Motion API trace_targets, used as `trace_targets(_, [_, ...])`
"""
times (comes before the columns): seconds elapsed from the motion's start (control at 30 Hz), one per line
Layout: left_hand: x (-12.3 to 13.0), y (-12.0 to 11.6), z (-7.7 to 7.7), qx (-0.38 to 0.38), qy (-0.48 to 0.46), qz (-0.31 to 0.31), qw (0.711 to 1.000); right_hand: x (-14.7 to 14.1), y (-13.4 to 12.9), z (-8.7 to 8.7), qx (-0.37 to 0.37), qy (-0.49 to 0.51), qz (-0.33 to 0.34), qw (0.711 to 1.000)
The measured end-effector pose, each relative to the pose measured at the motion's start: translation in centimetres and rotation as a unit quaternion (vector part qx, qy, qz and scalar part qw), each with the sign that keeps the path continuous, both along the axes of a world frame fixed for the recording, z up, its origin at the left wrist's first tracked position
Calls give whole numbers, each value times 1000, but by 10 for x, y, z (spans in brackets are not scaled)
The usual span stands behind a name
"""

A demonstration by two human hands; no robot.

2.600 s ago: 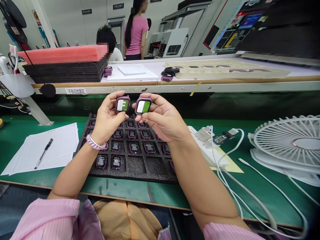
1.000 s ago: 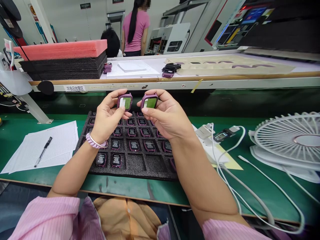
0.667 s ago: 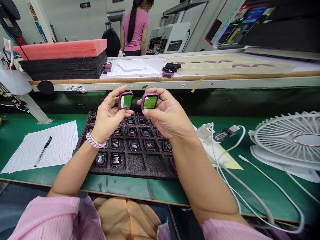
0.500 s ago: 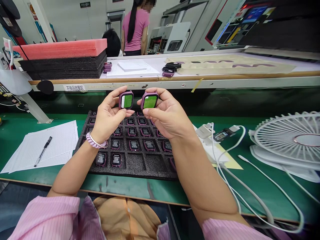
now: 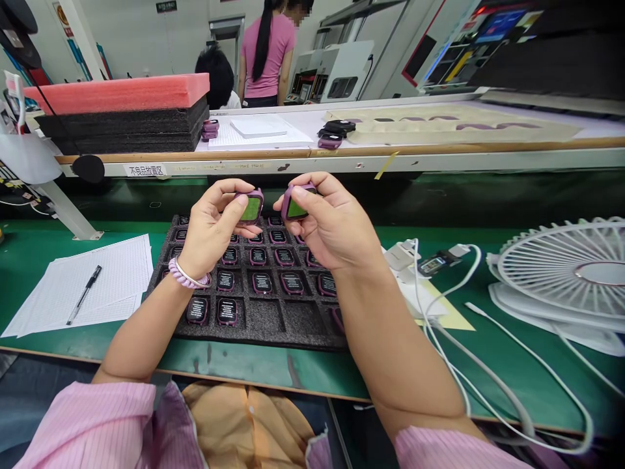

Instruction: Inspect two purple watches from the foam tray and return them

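My left hand (image 5: 212, 225) pinches a purple-cased smartwatch (image 5: 252, 207) without a strap, its screen showing green. A second purple smartwatch (image 5: 297, 206), also lit green, is gripped by my right hand (image 5: 336, 221), the thumb lying across its face. Both watches are held side by side, a little apart, over the far edge of a black foam tray (image 5: 305, 319). Rows of similar watches with white text on dark screens fill many of the tray's pockets, such as one watch (image 5: 227, 312) in the front row. Two front pockets beside it hold nothing. My right forearm hides part of the tray's right side.
Left of the tray lie paper sheets (image 5: 117, 260) with a pen (image 5: 84, 295). To the right are white cables (image 5: 527, 355), a small meter (image 5: 433, 264) and a white fan (image 5: 561, 273). A shelf edge (image 5: 273, 166) crosses behind my hands. Two people are beyond it.
Both watches have tilted in my hands, so their screens show at a steeper angle. My right thumb has moved up onto the face of its watch.
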State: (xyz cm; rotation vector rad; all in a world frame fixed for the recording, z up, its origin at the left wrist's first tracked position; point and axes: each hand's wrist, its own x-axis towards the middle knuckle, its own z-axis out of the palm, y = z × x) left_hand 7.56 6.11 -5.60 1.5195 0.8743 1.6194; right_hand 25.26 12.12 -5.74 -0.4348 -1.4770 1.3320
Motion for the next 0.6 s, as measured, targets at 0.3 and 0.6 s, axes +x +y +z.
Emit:
trace_targets(0.3, [0, 0, 1, -16, -6, 14, 1000, 2, 7, -4, 8, -11, -9, 1000])
trace_targets(0.6, [-1, 0, 1, -31, -31, -3, 999, 0, 3, -1, -25, 5, 10, 1000])
